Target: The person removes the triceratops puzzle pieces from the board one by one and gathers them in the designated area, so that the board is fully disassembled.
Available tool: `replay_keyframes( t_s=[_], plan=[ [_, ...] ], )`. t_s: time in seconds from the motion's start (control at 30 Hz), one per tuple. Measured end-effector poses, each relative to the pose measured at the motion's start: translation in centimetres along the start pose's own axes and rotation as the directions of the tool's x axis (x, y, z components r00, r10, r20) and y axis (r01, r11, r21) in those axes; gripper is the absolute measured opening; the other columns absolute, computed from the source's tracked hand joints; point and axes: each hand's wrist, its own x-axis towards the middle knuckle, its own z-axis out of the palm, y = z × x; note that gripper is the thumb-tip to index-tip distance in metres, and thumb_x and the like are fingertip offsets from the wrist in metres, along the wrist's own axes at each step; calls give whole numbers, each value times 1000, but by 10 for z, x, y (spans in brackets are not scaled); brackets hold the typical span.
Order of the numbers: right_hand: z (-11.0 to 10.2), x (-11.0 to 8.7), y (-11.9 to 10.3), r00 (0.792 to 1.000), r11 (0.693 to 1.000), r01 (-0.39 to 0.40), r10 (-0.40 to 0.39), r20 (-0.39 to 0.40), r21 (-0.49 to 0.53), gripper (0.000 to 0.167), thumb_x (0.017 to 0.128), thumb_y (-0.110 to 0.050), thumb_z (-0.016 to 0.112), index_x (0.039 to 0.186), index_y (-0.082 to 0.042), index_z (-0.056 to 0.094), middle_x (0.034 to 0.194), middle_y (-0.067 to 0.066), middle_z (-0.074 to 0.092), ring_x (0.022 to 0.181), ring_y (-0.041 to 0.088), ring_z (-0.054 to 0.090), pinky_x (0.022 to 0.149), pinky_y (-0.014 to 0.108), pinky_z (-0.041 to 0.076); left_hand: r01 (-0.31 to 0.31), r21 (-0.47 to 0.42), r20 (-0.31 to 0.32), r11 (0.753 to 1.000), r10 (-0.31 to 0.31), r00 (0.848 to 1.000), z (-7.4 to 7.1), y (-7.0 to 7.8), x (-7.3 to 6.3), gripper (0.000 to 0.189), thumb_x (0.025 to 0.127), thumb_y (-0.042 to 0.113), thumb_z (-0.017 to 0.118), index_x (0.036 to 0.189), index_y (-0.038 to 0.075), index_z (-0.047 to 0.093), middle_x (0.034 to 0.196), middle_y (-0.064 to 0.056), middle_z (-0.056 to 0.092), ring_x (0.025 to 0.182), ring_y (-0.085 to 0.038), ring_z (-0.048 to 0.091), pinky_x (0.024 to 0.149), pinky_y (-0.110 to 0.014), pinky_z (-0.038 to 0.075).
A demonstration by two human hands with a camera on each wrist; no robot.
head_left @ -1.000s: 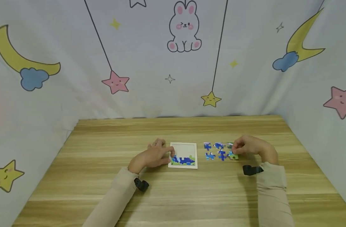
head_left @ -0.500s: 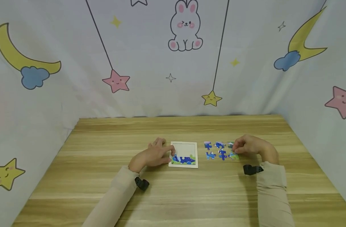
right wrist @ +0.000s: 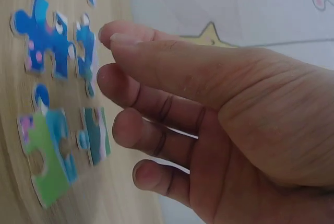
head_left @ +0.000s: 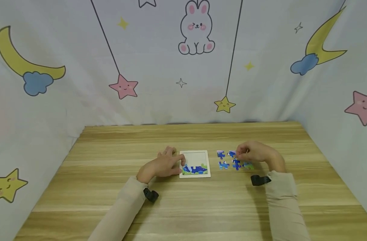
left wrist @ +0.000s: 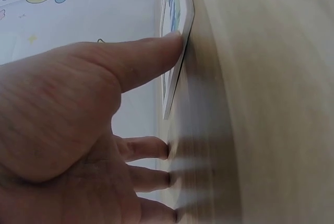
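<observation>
My left hand (head_left: 163, 164) rests by the left side of a square white puzzle tray (head_left: 208, 164). Its thumb (left wrist: 151, 59) touches the tray's edge, the index finger reaches over the rim, and the other fingertips stand on the table. Joined blue and green jigsaw pieces (head_left: 195, 170) fill the tray's lower part. My right hand (head_left: 255, 152) hovers over several loose jigsaw pieces (head_left: 223, 165), fingers loosely bent. Nothing shows between thumb and index finger. Under them lie two blue pieces (right wrist: 44, 38). A dark green piece (right wrist: 96, 136), hidden by the hand in the head view, lies flat.
The wooden table (head_left: 198, 207) runs back to a white curtain (head_left: 159, 60) printed with a rabbit, stars and moons. Black wrist cameras (head_left: 151, 195) sit on both sleeves. A green and blue piece (head_left: 248, 165) is at the near right of the loose group.
My right hand has moved left, from the right-hand loose pieces to above the middle ones. The left hand stays at the tray, and the pieces inside it look the same.
</observation>
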Motion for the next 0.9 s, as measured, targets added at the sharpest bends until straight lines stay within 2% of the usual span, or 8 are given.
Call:
replay_keyframes(
  t_s=[0.2,0.33,0.53,0.77,0.9],
  plan=[
    [10,17,-13,996,996,82,-83,-22,-29,8,98,-7,63,98,-5,70,85,2,62,73,15,51,65,31,44,-7,1,-2,1000,7,1000,-1,-1,0,12,101,27,62,107,23,52,134,-24,35,131,-39,29,93,-67,29],
    [20,29,-23,991,988,131,-134,-29,-76,8,98,-8,63,99,-7,71,87,0,65,73,15,52,66,31,45,-4,3,-1,1000,4,1000,-1,-2,0,14,100,27,63,109,22,52,134,-25,35,131,-39,29,93,-66,30],
    [40,46,-42,981,980,192,-192,6,-60,13,99,-8,61,108,-8,71,87,2,65,69,13,52,65,30,45,27,3,-11,1000,-27,1000,0,-1,0,25,99,30,65,118,22,52,136,-25,35,131,-38,30,93,-62,30],
    [66,64,-62,967,968,249,-247,64,-27,15,98,-7,62,112,-5,67,86,0,65,69,12,56,63,27,48,88,39,-18,995,-88,996,4,2,3,41,95,40,68,126,21,50,125,-17,38,119,-34,34,95,-63,31],
    [79,71,-72,960,963,267,-264,88,-21,18,97,-7,64,114,-5,66,83,-2,64,68,9,55,64,25,46,101,57,-19,993,-100,995,3,3,3,53,95,40,68,138,17,46,130,-18,37,122,-35,35,98,-65,30]
  ],
)
